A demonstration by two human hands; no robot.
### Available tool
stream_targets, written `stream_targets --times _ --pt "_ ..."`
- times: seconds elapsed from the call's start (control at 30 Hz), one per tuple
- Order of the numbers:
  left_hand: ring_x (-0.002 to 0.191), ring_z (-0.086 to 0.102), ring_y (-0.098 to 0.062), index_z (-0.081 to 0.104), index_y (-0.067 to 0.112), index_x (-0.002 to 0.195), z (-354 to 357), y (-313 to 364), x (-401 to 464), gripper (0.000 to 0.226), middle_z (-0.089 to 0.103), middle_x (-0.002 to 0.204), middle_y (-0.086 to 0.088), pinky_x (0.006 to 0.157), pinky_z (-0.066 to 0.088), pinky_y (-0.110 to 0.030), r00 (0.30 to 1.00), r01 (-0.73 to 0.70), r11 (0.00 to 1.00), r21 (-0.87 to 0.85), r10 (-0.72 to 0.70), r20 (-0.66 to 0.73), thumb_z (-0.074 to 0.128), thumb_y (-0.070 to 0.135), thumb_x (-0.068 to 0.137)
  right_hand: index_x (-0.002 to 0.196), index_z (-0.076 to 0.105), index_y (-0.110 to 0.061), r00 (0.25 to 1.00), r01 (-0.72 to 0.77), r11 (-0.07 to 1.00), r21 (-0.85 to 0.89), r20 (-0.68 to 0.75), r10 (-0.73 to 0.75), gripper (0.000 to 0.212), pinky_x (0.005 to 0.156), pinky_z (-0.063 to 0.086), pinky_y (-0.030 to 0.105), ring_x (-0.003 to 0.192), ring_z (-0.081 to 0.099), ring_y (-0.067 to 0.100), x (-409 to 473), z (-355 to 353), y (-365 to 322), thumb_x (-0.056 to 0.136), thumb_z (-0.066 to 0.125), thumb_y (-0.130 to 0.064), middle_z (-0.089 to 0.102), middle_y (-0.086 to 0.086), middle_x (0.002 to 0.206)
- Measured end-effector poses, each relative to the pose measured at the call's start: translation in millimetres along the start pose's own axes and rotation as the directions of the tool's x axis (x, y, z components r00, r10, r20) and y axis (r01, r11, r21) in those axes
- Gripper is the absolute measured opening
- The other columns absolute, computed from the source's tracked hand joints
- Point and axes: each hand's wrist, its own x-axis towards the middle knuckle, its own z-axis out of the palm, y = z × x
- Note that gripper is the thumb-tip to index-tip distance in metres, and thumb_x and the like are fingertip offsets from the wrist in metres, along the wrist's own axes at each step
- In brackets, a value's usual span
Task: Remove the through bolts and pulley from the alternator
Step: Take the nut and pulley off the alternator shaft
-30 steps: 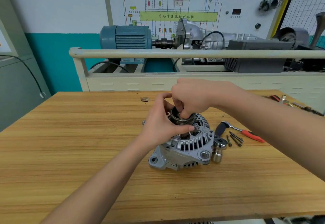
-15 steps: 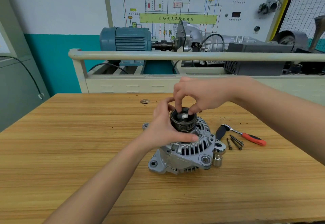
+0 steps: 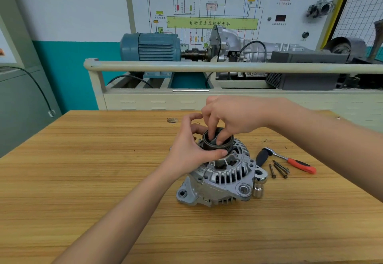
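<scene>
Dark grooved steel pulley [image 3: 217,142] sits on the shaft atop the silver cast-aluminium alternator [image 3: 219,172], which lies near the middle of the wooden bench [image 3: 103,170]. Half a second ago the right hand [image 3: 232,116] pinched above the hub; now its fingertips dip inside the pulley's cup, probably spinning off the loosened nut. The left hand [image 3: 190,149] curls around the pulley rim, steadying it. Four thin dark through bolts [image 3: 279,169] already lie loose just beside the red-handled ratchet [image 3: 290,160], so the pulley looks like the last part to free.
</scene>
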Motion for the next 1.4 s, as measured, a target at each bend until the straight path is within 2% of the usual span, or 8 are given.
stream_targets --times 0.23,0.37,0.67,1.0,1.13,1.27,1.33,1.4 --pt "0.101 0.060 -0.007 0.036 0.031 0.124 9 6 -1 0.091 0.063 0.103 0.006 0.088 0.047 -0.028 0.999 -0.018 0.999 0.029 0.018 -0.029 0.093 0.032 0.053 0.095 0.074 -0.020 0.955 -0.104 0.963 0.249 -0.247 0.166 0.015 0.080 0.044 0.023 0.085 0.056 0.006 -31 -19 11 0.085 0.070 -0.030 0.061 -0.006 0.095" --pt "0.095 0.062 0.003 0.038 0.028 0.123 5 7 -1 0.090 0.068 0.099 0.006 0.085 0.046 -0.015 0.999 -0.026 0.999 -0.039 0.025 -0.032 0.093 0.020 0.053 0.091 0.072 -0.017 0.834 -0.309 0.885 0.349 -0.348 0.428 0.012 0.061 0.041 0.007 0.075 0.057 -0.002 -59 -7 33 0.086 0.070 -0.027 0.065 -0.010 0.081" --pt "0.092 0.071 -0.011 0.046 0.023 0.114 -40 64 19 0.078 0.075 0.094 0.007 0.075 0.055 -0.020 0.984 -0.126 0.955 -0.270 0.084 -0.159 0.085 0.025 0.046 0.069 0.062 -0.025 0.761 -0.648 0.734 0.202 0.201 0.617 0.019 0.068 0.047 0.021 0.079 0.062 0.011 -92 103 49 0.081 0.075 -0.019 0.058 -0.013 0.072" --pt "0.091 0.071 -0.011 0.042 0.025 0.124 -17 58 3 0.085 0.074 0.095 0.000 0.083 0.053 -0.032 0.999 0.012 0.988 -0.157 -0.017 -0.036 0.087 -0.001 0.057 0.062 0.055 -0.024 0.746 -0.665 0.719 0.202 0.217 0.629 0.027 0.047 0.032 0.015 0.065 0.057 0.010 -103 153 38 0.071 0.078 -0.013 0.058 -0.010 0.064" --pt "0.094 0.070 -0.015 0.041 0.026 0.124 -2 71 6 0.085 0.071 0.102 -0.003 0.090 0.053 -0.040 1.000 0.020 0.992 -0.128 -0.022 -0.012 0.088 0.000 0.058 0.072 0.061 -0.023 0.727 -0.686 0.680 0.259 0.257 0.636 0.019 0.060 0.044 0.018 0.072 0.059 0.008 -110 143 35 0.076 0.079 -0.019 0.061 -0.009 0.075" --pt "0.102 0.066 -0.021 0.037 0.025 0.126 28 84 10 0.088 0.066 0.110 -0.002 0.095 0.051 -0.046 0.998 -0.020 1.000 -0.014 0.020 0.066 0.089 0.003 0.059 0.097 0.066 -0.010 0.639 -0.448 0.464 0.764 -0.090 0.764 0.021 0.072 0.057 0.027 0.078 0.068 0.017 -119 91 32 0.095 0.056 -0.028 0.071 0.005 0.089" --pt "0.103 0.064 -0.021 0.036 0.023 0.127 49 89 14 0.089 0.064 0.110 -0.003 0.093 0.052 -0.046 0.992 -0.063 0.997 0.042 0.058 0.115 0.089 0.002 0.058 0.102 0.066 -0.007 0.625 -0.135 0.190 0.972 -0.065 0.778 0.039 0.062 0.057 0.027 0.074 0.072 0.021 -126 62 26 0.097 0.047 -0.041 0.074 0.008 0.085" --pt "0.104 0.063 -0.022 0.035 0.020 0.128 72 91 20 0.089 0.062 0.111 -0.005 0.089 0.052 -0.049 0.984 -0.092 0.994 0.064 0.081 0.161 0.088 0.001 0.058 0.105 0.067 -0.009 0.666 -0.098 0.125 0.987 -0.028 0.746 0.044 0.061 0.057 0.026 0.075 0.072 0.020 -134 50 21 0.090 0.055 -0.049 0.074 0.007 0.089"
